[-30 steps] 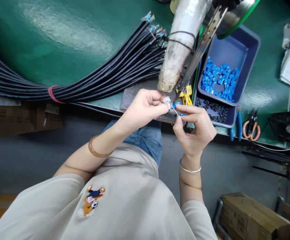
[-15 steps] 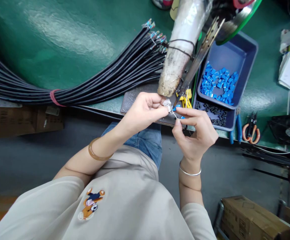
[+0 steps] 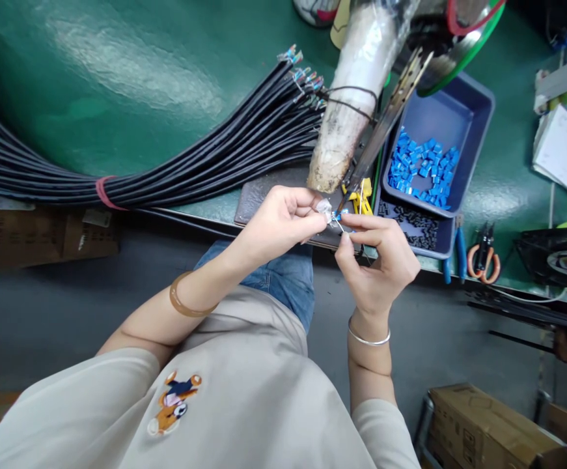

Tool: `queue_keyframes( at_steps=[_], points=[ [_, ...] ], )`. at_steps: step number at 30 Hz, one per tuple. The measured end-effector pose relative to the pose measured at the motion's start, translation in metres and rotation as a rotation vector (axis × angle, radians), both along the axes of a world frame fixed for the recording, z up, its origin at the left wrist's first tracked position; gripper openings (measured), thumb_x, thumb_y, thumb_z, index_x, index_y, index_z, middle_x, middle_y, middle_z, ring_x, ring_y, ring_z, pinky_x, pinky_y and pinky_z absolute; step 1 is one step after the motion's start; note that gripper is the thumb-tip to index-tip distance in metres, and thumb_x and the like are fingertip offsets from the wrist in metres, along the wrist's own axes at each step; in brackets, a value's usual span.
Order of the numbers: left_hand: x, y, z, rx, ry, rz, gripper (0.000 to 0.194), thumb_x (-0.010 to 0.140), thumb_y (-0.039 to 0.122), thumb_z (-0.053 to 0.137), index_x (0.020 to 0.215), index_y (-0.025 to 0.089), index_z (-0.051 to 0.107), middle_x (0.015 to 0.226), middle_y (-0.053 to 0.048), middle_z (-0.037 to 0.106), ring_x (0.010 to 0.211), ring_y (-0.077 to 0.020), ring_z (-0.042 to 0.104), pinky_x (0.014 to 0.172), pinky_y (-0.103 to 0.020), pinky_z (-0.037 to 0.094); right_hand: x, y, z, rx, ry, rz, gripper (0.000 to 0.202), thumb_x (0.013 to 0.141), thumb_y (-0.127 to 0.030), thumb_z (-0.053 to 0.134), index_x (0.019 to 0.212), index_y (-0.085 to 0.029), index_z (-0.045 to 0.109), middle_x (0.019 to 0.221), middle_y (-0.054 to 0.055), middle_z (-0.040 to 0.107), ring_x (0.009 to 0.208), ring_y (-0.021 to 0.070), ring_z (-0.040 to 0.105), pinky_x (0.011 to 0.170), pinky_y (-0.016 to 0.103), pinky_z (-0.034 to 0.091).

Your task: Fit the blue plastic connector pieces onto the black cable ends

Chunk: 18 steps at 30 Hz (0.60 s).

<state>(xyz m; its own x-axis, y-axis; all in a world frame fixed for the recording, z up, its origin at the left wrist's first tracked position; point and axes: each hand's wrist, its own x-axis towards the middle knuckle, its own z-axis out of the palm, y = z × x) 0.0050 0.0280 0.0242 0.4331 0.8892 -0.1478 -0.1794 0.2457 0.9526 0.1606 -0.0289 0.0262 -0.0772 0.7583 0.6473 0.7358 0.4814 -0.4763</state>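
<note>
Head view shows a wide, dirty white wrapped tube [image 3: 351,98] pointing down over the work, and just below its end the left hand [image 3: 283,221] pinches a crumpled translucent piece [image 3: 323,207] between closed fingers. Beside it, the right hand [image 3: 378,257] has its thumb and index finger narrowly apart, near a tiny blue part [image 3: 338,215] and a thin white strand [image 3: 340,226]; whether they grip either is too small to tell. To the tube's left, black cables [image 3: 205,156] with frayed coloured ends lie on the green table [image 3: 131,85]. To its right are a long perforated metal tool [image 3: 385,120], yellow plastic pieces [image 3: 362,197] and a blue-grey plastic bin [image 3: 469,111] holding small blue connectors [image 3: 424,163].
</note>
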Motion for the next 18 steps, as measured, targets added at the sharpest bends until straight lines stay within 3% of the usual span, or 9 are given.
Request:
queue_keyframes(
  at_steps=[8,18],
  points=[
    [-0.0007,-0.0003,0.0026,-0.006,0.003,0.011,0.013,0.073,0.016,0.065,0.062,0.014,0.058,0.049,0.005,0.045,0.045,-0.0038,0.036,0.044,-0.019,0.025,-0.0008,-0.0018,0.0023,-0.012,0.017,-0.006,0.018,0.079,-0.007,0.066,0.080,-0.023,0.058,0.094,0.000,0.073,0.086,0.0170,0.071,0.076,0.034,0.060],
    [-0.0007,0.0010,-0.0012,-0.015,0.042,-0.015,0.013,0.070,0.010,0.060,0.059,0.014,0.056,0.045,0.005,0.046,0.044,-0.0036,0.038,0.044,-0.018,0.027,-0.0001,-0.0023,0.0007,-0.028,-0.001,0.014,0.017,0.080,-0.008,0.063,0.079,-0.023,0.055,0.093,0.001,0.074,0.085,0.0154,0.071,0.075,0.032,0.058]
  ],
)
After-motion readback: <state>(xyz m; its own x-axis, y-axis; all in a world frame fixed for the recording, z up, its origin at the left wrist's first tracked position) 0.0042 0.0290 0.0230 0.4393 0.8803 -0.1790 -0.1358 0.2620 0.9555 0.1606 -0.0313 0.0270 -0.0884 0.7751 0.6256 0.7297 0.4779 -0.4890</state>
